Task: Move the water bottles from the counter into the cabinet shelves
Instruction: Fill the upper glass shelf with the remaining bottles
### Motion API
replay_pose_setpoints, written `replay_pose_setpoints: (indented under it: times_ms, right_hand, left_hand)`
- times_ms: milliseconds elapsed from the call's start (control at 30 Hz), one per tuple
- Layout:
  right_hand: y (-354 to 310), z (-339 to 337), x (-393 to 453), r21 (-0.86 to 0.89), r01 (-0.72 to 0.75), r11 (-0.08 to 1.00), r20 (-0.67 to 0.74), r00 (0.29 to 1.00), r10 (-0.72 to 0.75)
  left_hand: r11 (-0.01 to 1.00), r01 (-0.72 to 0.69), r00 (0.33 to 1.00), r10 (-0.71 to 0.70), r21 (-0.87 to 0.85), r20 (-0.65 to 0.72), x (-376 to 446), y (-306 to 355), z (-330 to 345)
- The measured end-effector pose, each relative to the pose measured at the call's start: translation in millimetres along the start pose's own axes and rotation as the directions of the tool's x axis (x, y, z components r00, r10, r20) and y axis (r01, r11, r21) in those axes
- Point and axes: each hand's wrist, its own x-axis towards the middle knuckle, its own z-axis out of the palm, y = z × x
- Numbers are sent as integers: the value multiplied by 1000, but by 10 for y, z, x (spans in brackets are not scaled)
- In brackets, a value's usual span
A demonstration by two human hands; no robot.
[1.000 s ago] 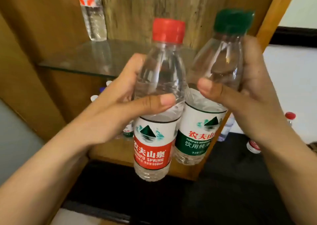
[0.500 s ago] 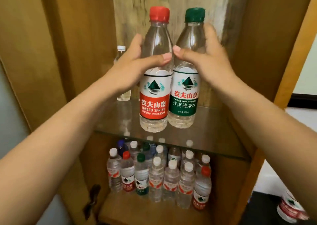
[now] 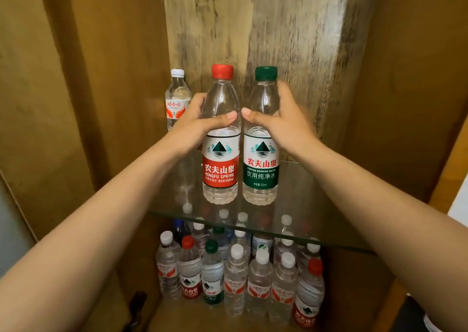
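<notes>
My left hand (image 3: pixel 196 126) grips a clear red-capped bottle (image 3: pixel 220 164) with a red label. Beside it my right hand (image 3: pixel 283 123) grips a green-capped bottle (image 3: pixel 260 169) with a green label. Both bottles are upright, side by side, with their bases at or just above the glass shelf (image 3: pixel 316 212) inside the wooden cabinet. A white-capped bottle (image 3: pixel 177 98) stands at the back left of that shelf, partly hidden by my left hand.
Several bottles (image 3: pixel 235 276) with white, red and green caps crowd the wooden lower shelf under the glass. The cabinet's left wall (image 3: pixel 101 78) and right wall (image 3: pixel 405 78) close in the shelf. The worn back panel (image 3: pixel 278 27) lies behind the bottles.
Both hands have carried the two bottles deeper into the cabinet and lower, down to the glass shelf; the view has closed in on the shelves.
</notes>
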Motion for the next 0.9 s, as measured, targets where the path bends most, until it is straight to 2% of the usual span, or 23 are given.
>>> replay_pose_setpoints:
  times_ms: [133, 233, 333, 400, 467, 533, 700, 900]
  right_hand:
    - [54, 2, -15, 15, -13, 1000, -4, 1000, 13]
    - [102, -47, -36, -40, -38, 998, 68, 997, 41]
    - [175, -138, -71, -31, -76, 997, 164, 983, 80]
    - [257, -162, -124, -122, -166, 979, 260, 946, 193]
    - [322, -128, -188, -264, -287, 921, 330, 870, 366]
    - [378, -75, -202, -265, -354, 897, 333, 840, 429]
    - [444, 40, -86, -147, -413, 899, 304, 846, 439]
    - [520, 272, 126, -127, -445, 887, 224, 858, 462]
  left_hand:
    - [1000, 13, 999, -13, 4, 31, 13, -40, 11]
    - [1000, -7, 1000, 6, 8, 25, -58, -35, 11]
    - [997, 45, 998, -48, 58, 44, -217, -133, 25]
    - [978, 66, 996, -75, 196, 38, -365, -269, 77]
    - [947, 75, 997, -75, 313, -11, -462, -401, 130]
    - [928, 76, 996, -58, 364, -61, -494, -478, 143]
    - [923, 74, 996, -51, 377, -71, -399, -568, 105]
    - [923, 114, 992, -87, 367, -89, -118, -715, 52]
